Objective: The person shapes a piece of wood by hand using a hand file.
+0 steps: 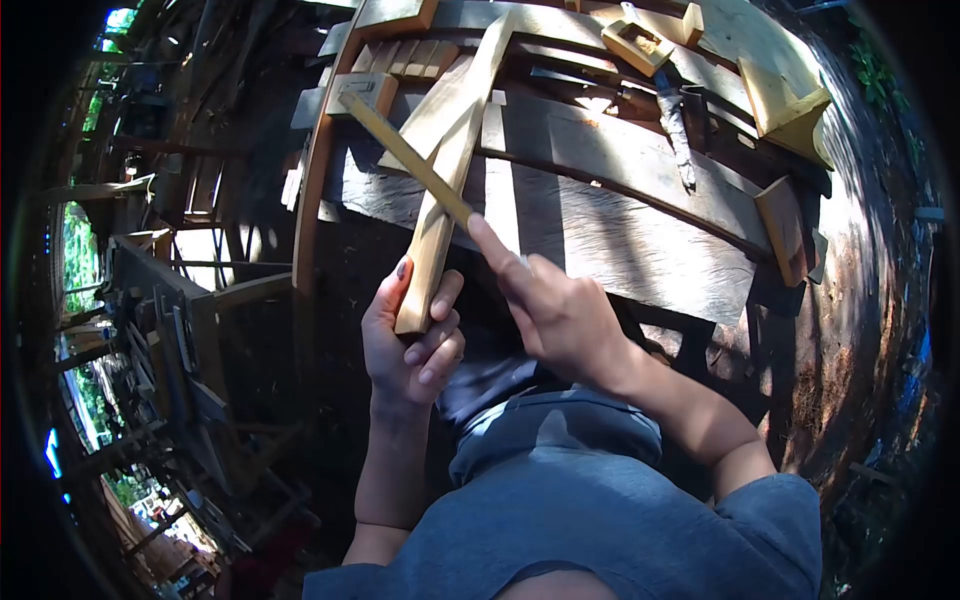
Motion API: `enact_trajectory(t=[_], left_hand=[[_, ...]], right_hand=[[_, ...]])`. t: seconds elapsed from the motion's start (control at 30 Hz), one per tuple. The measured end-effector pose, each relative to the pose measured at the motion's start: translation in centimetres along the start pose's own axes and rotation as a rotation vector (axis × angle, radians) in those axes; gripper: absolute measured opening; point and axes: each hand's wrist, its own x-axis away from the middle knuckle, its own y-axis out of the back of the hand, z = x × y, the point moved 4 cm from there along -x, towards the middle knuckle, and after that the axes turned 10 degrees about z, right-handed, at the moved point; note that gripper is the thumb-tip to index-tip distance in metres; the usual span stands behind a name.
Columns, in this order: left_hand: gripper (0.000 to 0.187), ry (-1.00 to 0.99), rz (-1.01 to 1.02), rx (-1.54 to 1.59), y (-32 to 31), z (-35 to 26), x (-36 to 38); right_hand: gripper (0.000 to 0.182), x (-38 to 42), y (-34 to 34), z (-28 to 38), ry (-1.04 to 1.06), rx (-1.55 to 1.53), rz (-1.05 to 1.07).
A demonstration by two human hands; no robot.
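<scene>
My left hand [412, 335] is wrapped round the near end of a long, tapered piece of wood [452, 165], which slants up and away over the bench. My right hand [560, 310] grips a narrow, flat yellowish stick [405, 155], with the index finger stretched along its near end. The stick crosses over the piece of wood, pointing to the upper left. Its far end overlaps a small wooden block [375, 88] in this view. Beneath both lies the weathered wooden bench [640, 245], striped with sun and shadow.
A wooden hand plane [637, 45] lies at the back of the bench. Near it is a tool with a wrapped handle [677, 140]. Angled wood blocks [785, 100] and an upright board [783, 230] stand at the right. Timber frames [200, 300] fill the left.
</scene>
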Motion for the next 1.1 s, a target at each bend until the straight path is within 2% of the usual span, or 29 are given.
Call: enact_trajectory(t=[0.03,0.07,0.1,0.17,0.23,0.27,0.33,0.37,0.4,0.47,0.5,0.6,0.63,0.67,0.7,0.73,0.77,0.83,0.9,0.93,1.03,1.1], left_hand=[[0.042,-0.003,-0.015,0.005,0.0,0.1,0.2],[0.042,-0.001,-0.029,-0.017,-0.1,0.2,0.1],[0.041,0.007,-0.033,-0.042,-0.2,0.4,0.0],[0.04,0.019,-0.031,-0.084,-0.3,0.6,-0.2],[0.043,-0.021,-0.045,-0.149,-0.1,0.9,-0.1],[0.043,-0.017,-0.031,-0.071,0.3,1.0,-0.1],[0.038,-0.003,-0.026,-0.072,0.2,0.5,-0.2],[0.034,0.006,-0.034,-0.052,0.3,0.5,-0.1],[0.035,0.006,-0.026,-0.045,0.1,0.5,-0.1],[0.035,-0.018,-0.046,-0.058,0.0,0.5,-0.1],[0.036,-0.016,-0.059,-0.081,0.0,0.5,0.0],[0.042,-0.009,-0.023,-0.097,0.1,0.8,-0.1],[0.042,0.008,-0.013,-0.1,0.1,1.0,-0.2],[0.041,0.012,-0.017,-0.1,0.2,1.2,-0.1],[0.041,0.01,-0.023,-0.103,0.3,1.2,-0.1],[0.041,0.012,0.003,-0.069,0.5,1.1,-0.1],[0.041,0.011,0.007,-0.082,0.3,0.9,0.1],[0.041,0.004,0.02,-0.017,0.1,0.4,-0.1],[0.036,0.001,-0.024,0.004,-0.3,0.3,-0.3],[0.036,0.004,-0.006,-0.001,-0.4,0.2,-0.3],[0.038,0.014,0.0,-0.019,0.1,0.1,-0.1],[0.04,0.021,0.017,0.079,-0.2,0.3,-0.2]], right_hand=[[0.075,0.9,-0.2,0.5,0.047,-0.034,-0.017],[0.073,0.7,0.5,0.7,-0.027,0.029,0.07],[0.066,-0.2,0.8,0.0,-0.07,-0.016,0.066],[0.056,-4.1,2.2,-2.7,-0.126,-0.045,-0.078],[0.047,-7.9,3.2,-6.0,-0.226,-0.079,-0.105],[0.047,-8.0,2.9,-6.7,-0.217,-0.078,-0.116],[0.043,-8.5,2.3,-7.0,-0.013,0.052,-0.147],[0.045,-6.6,3.2,-4.4,-0.204,-0.085,-0.057],[0.056,-4.6,2.1,-3.2,-0.038,-0.029,-0.125],[0.075,-0.2,0.6,0.1,-0.017,-0.021,0.09],[0.077,0.9,0.3,0.6,0.033,-0.038,0.059],[0.07,-1.7,2.2,-1.2,-0.027,0.082,0.0],[0.061,-3.9,2.7,-3.2,0.03,0.148,-0.167],[0.051,-6.6,3.1,-6.1,-0.209,-0.147,0.022],[0.045,-9.2,3.8,-7.6,-0.239,0.034,-0.036],[0.041,-11.1,3.7,-9.5,-0.1,0.19,-0.181],[0.039,-11.4,3.7,-9.6,-0.04,0.24,-0.21],[0.043,-9.5,3.8,-7.1,-0.206,-0.034,-0.034],[0.066,-4.8,2.5,-2.8,-0.01,0.158,-0.072],[0.071,-2.5,1.6,-0.8,0.036,0.12,-0.026],[0.069,-0.3,1.0,0.7,0.094,0.056,0.059],[0.064,-3.7,1.5,-1.9,-0.014,-0.055,0.004]])
